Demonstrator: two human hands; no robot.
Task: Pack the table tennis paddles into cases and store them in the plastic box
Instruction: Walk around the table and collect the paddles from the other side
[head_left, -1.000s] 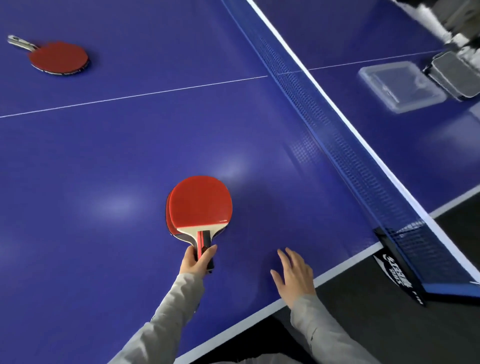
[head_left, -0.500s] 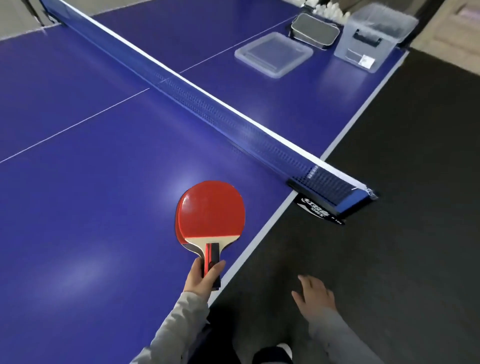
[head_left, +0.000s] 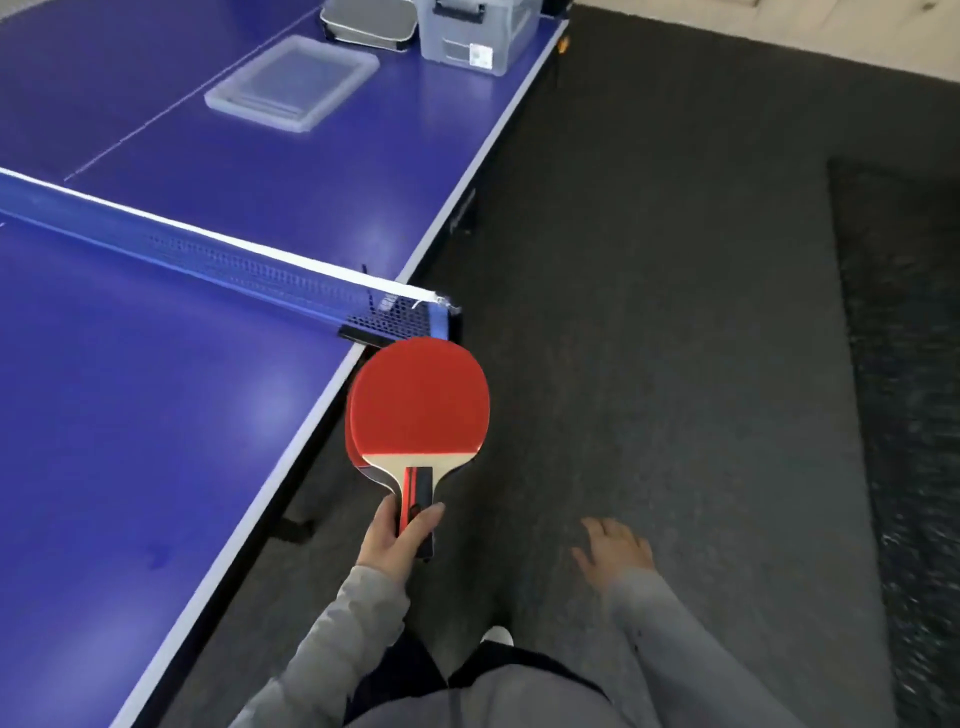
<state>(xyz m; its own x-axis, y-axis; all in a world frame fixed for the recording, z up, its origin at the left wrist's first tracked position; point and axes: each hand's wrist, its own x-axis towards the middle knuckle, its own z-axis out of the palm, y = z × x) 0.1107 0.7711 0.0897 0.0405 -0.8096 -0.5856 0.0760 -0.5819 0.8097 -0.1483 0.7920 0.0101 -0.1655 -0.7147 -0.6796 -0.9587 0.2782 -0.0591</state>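
Left hand (head_left: 397, 540) grips stacked paddles (head_left: 418, 410) by handles, fingers curled, beside table edge (head_left: 311, 415). Right hand (head_left: 615, 551) empty, fingers spread. Risk: lower paddle slips from loose stack; blade clips net post (head_left: 439, 317). Case (head_left: 369, 21), plastic box (head_left: 475, 31) far end.

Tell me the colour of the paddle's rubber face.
Red, on the paddle the left hand holds; head view shows it.

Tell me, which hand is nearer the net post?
Left. The left hand grips the paddles, whose blades reach up to the net post. The right hand hangs empty, further right over the floor.
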